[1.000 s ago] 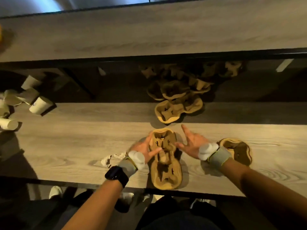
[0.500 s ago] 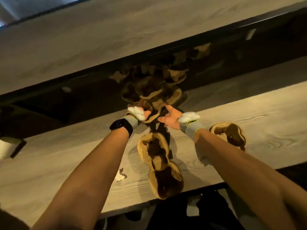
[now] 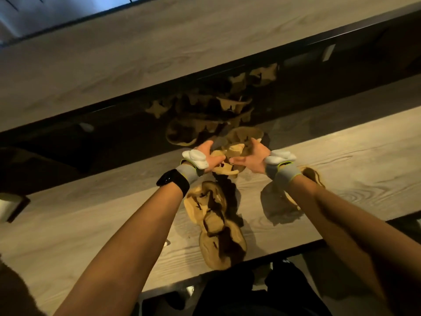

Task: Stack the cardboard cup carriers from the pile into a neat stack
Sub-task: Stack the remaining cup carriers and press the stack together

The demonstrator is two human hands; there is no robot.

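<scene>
I have both arms extended across the desk (image 3: 341, 169) toward its far edge. My left hand (image 3: 210, 157) and right hand (image 3: 251, 159) meet on one cardboard cup carrier (image 3: 234, 149), which sits at the near side of the pile (image 3: 211, 117). Grip state, left: fingers closed on the carrier's left rim, thumb on top. Grip state, right: fingers closed on the carrier's right rim, thumb pointing inward toward the left hand. I cannot tell whether the carrier is lifted clear of the desk or resting on it.

The pile lies along the far edge of the desk, partly in deep shadow. Its carriers overlap at mixed angles; individual pieces in the dark part cannot be separated.

The stack (image 3: 216, 224) lies between my forearms, running from mid-desk to the near edge, with its near end at that edge. Its cup wells are nested, but the outline is uneven.

A single carrier (image 3: 312, 176) lies on the desk just right of my right wrist, partly hidden by the arm.

Each wrist carries a grey band with a white pad. A black watch (image 3: 173, 182) sits on the left wrist. A pale object (image 3: 9, 205) shows at the left edge of the desk; it is cut off by the frame.
</scene>
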